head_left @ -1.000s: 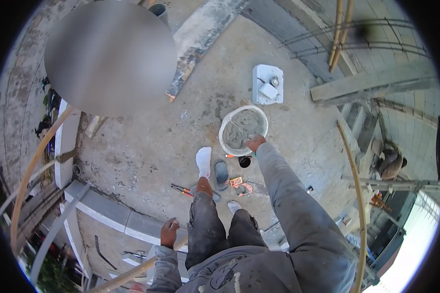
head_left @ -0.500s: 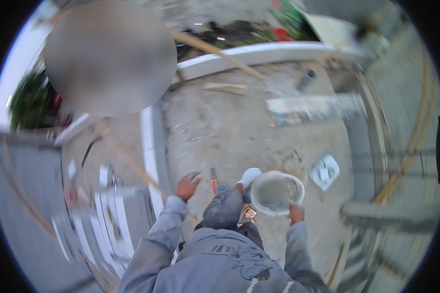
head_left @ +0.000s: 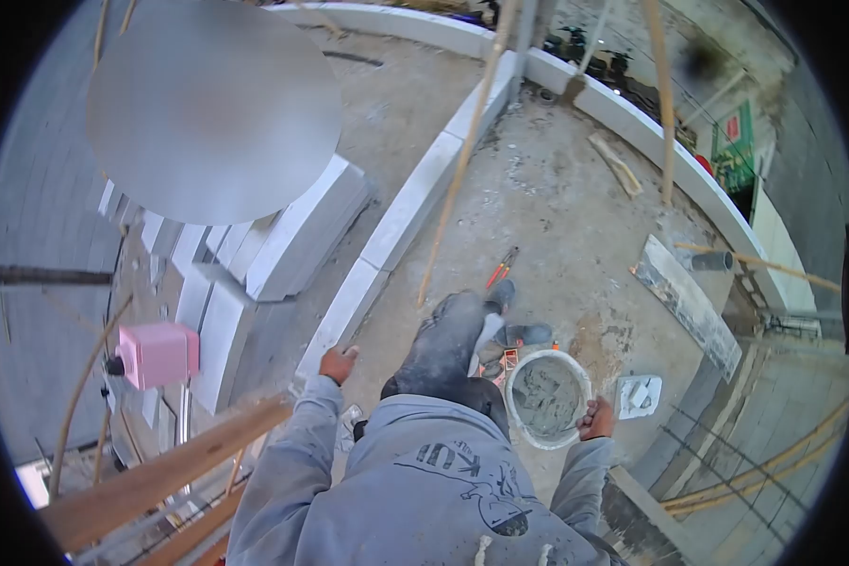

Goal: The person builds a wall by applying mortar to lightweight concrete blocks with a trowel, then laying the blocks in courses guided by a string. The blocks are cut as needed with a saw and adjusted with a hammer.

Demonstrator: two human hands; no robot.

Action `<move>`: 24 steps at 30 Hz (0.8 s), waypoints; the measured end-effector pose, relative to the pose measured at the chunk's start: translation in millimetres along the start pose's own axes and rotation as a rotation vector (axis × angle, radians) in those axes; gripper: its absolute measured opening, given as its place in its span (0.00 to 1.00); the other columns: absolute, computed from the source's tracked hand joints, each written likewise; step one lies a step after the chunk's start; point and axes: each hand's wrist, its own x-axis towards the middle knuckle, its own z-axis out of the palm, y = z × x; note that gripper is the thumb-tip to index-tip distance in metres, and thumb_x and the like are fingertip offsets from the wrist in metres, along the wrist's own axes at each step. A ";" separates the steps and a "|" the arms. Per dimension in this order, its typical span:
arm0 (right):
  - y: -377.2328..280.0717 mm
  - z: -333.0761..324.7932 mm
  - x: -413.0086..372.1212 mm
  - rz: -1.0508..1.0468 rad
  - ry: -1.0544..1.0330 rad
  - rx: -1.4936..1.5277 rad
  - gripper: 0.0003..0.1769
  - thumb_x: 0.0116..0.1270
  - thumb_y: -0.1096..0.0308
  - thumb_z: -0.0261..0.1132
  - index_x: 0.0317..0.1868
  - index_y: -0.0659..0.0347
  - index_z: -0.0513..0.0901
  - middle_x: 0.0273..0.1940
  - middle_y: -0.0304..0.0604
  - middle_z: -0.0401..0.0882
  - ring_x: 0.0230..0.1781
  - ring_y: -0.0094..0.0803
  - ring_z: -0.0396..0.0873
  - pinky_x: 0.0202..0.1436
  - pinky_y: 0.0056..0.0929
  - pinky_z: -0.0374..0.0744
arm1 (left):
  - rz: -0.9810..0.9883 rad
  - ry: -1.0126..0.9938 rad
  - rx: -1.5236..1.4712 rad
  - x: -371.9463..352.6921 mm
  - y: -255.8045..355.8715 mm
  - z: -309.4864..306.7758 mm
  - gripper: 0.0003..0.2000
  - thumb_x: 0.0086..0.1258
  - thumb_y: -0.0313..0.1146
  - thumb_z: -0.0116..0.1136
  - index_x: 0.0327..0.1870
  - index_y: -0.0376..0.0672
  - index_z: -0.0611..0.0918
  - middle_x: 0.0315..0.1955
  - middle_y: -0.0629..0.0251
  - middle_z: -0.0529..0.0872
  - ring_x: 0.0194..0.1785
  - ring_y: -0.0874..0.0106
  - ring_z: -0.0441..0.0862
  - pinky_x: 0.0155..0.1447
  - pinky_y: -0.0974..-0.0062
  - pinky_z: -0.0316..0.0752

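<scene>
My right hand (head_left: pixel 595 419) is closed on the right rim of a round white bucket (head_left: pixel 590 377), which holds wet grey mortar (head_left: pixel 547 394). My left hand (head_left: pixel 339 363) hovers beside the near end of a low white block wall (head_left: pixel 357 292). Its fingers are loosely bent and apart, with nothing visible in them. Pliers with red-orange handles (head_left: pixel 500 271) lie on the concrete floor just beyond my feet. Small orange-red items (head_left: pixel 510 359) sit left of the bucket. To its right is a white tray (head_left: pixel 624 407) with pale pieces in it.
Stacked white blocks (head_left: pixel 302 231) and a pink container (head_left: pixel 160 356) stand to the left. Wooden beams (head_left: pixel 170 472) cross at lower left. A mortar-smeared board (head_left: pixel 686 304) and a dark pipe (head_left: pixel 712 261) lie to the right. A bamboo pole (head_left: pixel 472 141) slants over the wall.
My view has turned left, bringing the pink container and beams into sight. My right hand stays at the bucket rim. The fingers of my left hand are more bent than before.
</scene>
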 end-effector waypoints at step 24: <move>-27.2 353.9 -294.0 -0.524 -0.553 -0.705 0.17 0.62 0.56 0.58 0.23 0.60 0.75 0.14 0.30 0.60 0.10 0.19 0.55 0.13 0.21 0.56 | -0.007 0.239 -0.361 128.4 -98.1 -187.1 0.20 0.62 0.46 0.54 0.43 0.38 0.81 0.38 0.52 0.83 0.43 0.61 0.81 0.48 0.69 0.72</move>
